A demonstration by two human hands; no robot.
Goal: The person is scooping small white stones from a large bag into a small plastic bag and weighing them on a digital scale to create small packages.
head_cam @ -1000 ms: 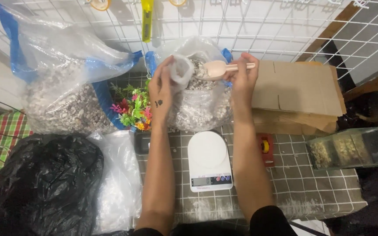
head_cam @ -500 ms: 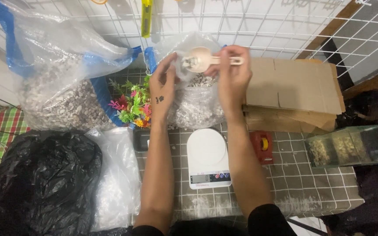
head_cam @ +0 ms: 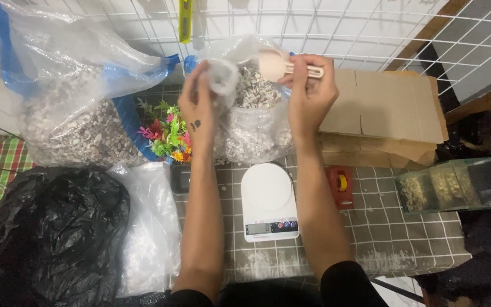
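Left hand (head_cam: 197, 105) raised at about 11 o'clock from the flat white kitchen scale (head_cam: 268, 199), fingers curled closed around the gathered mouth of a small clear plastic bag (head_cam: 223, 77), pinching it upright. Right hand (head_cam: 309, 94) at about 1 o'clock from the scale, fingers and thumb wrapped shut on the handle of a pale wooden scoop (head_cam: 277, 65), bowl of the scoop pointing toward 9 o'clock, just beside the mouth of the small bag. Cannot tell whether the scoop bowl carries anything.

Directly behind both hands, at 12 o'clock from the scale, an open clear plastic sack of grey-and-white gravel (head_cam: 254, 122), resting on the grey tiled tabletop (head_cam: 382, 239). At 9 o'clock from that sack, a bunch of bright artificial plants in green, pink and yellow (head_cam: 166, 133), and further toward 9 o'clock a larger clear sack of gravel with blue edging (head_cam: 80, 113). At 3 o'clock from the right hand, a stack of flattened brown cardboard (head_cam: 382, 111). Just at 3 o'clock from the scale, a small red tape measure (head_cam: 341, 185); well beyond it, a clear rectangular box with compartments (head_cam: 456, 187). At 8 o'clock from the scale, a crumpled black plastic bag (head_cam: 46, 239) with a milky clear bag (head_cam: 152, 227) just beside it. White wire grid (head_cam: 342, 28) across the back.
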